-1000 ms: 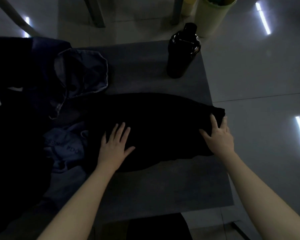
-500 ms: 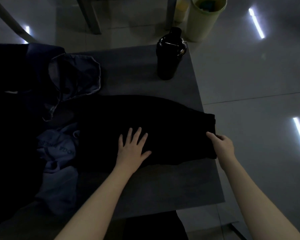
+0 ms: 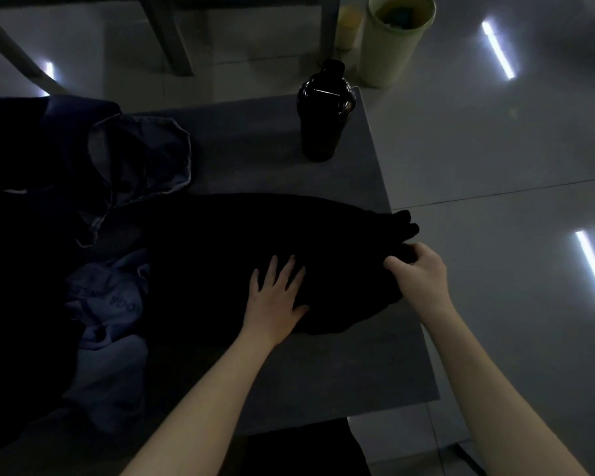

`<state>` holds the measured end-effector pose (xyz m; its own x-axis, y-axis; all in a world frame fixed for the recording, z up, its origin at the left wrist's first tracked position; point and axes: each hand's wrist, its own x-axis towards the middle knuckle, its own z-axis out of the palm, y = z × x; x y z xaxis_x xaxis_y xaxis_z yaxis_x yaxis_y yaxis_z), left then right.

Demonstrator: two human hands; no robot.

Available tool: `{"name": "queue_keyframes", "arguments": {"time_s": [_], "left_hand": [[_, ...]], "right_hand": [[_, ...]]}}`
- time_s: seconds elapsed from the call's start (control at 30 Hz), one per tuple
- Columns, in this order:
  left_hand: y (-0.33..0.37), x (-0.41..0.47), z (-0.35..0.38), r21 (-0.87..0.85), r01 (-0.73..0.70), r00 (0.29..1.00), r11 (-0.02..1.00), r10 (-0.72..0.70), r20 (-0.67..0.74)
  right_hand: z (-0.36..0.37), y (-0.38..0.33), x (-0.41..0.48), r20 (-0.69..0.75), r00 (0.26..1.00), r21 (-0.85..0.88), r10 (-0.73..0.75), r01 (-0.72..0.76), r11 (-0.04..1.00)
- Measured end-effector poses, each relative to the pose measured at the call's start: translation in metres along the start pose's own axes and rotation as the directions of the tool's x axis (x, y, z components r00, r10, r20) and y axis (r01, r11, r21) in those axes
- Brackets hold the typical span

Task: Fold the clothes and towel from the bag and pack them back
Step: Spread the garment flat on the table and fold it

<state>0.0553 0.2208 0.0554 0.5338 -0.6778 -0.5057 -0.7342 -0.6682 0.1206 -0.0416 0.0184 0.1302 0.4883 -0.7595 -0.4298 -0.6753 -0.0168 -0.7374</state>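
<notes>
Left hand (image 3: 276, 302) flat, fingers spread, pins black garment (image 3: 255, 249); right hand (image 3: 418, 269) pinches its bottle-side (image 3: 324, 113) end, likely to fold.

A garment (image 3: 255, 242) lies across the table (image 3: 323, 372) at mid-frame, a heap of clothes (image 3: 110, 304) at its left. A bottle (image 3: 323, 125) stands above it near the table's right edge; a bin (image 3: 389, 46) stands on the floor (image 3: 495, 149) at top.

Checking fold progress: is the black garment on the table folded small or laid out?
Laid out: black garment stretches across the table; right hand pinches its end. Layers too dark to tell.
</notes>
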Motion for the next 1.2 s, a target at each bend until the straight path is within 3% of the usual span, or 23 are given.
{"name": "queue_keyframes", "arguments": {"time_s": [0.1,0.17,0.23,0.37,0.4,0.43,0.53,0.6,0.7,0.87,0.93,1.03,1.13,1.2], "left_hand": [[-0.006,0.0,-0.008,-0.275,0.04,0.989,0.961,-0.077,-0.124],[-0.015,-0.003,-0.013,-0.45,0.141,0.919,0.882,-0.286,-0.271],[-0.026,-0.008,-0.014,-0.55,0.234,0.857,0.802,-0.437,-0.273],[-0.045,-0.01,0.001,-0.62,0.171,0.91,0.766,-0.364,-0.199],[-0.05,-0.01,0.001,-0.693,0.126,0.915,0.71,-0.352,-0.194],[-0.053,-0.011,-0.001,-0.804,0.075,0.917,0.59,-0.358,-0.177],[-0.06,-0.017,-0.013,-0.99,0.039,0.926,0.139,-0.378,-0.017],[-0.067,-0.02,-0.016,-0.995,0.094,0.935,0.021,-0.345,0.081],[-0.074,-0.022,-0.018,-0.991,0.131,0.941,-0.035,-0.311,0.135],[-0.072,-0.021,-0.023,-0.997,0.072,0.945,-0.015,-0.32,0.073],[-0.069,-0.017,-0.023,-0.995,0.07,0.939,0.066,-0.341,0.043],[-0.063,-0.011,-0.023,-0.928,0.138,0.928,0.345,-0.373,-0.001],[-0.048,-0.008,-0.024,-0.68,0.261,0.924,0.685,-0.38,-0.028],[-0.042,-0.009,-0.02,-0.517,0.275,0.926,0.81,-0.368,-0.085]], "right_hand": [[0.013,-0.023,-0.011,0.031,0.993,0.012,-0.111,0.111,0.994],[0.024,-0.034,-0.015,0.054,0.985,-0.018,-0.165,0.166,0.986],[0.034,-0.042,-0.017,0.069,0.979,-0.047,-0.191,0.195,0.98],[0.062,-0.051,-0.023,0.157,0.966,-0.09,-0.205,0.221,0.971],[0.07,-0.053,-0.024,0.183,0.96,-0.1,-0.212,0.232,0.967],[0.078,-0.055,-0.025,0.207,0.953,-0.112,-0.222,0.249,0.962],[0.101,-0.056,-0.026,0.281,0.937,-0.134,-0.209,0.254,0.958],[0.114,-0.053,-0.024,0.333,0.926,-0.136,-0.18,0.236,0.962],[0.127,-0.046,-0.02,0.406,0.893,-0.158,-0.195,0.279,0.947],[0.121,-0.038,-0.014,0.296,0.821,-0.357,-0.488,0.569,0.74],[0.118,-0.034,-0.005,0.345,0.807,-0.492,-0.479,0.59,0.64],[0.124,-0.025,0.008,0.499,0.794,-0.65,-0.348,0.608,0.455],[0.131,-0.022,0.015,0.552,0.772,-0.666,-0.315,0.636,0.391],[0.129,-0.022,0.021,0.561,0.757,-0.671,-0.337,0.653,0.351]]}}
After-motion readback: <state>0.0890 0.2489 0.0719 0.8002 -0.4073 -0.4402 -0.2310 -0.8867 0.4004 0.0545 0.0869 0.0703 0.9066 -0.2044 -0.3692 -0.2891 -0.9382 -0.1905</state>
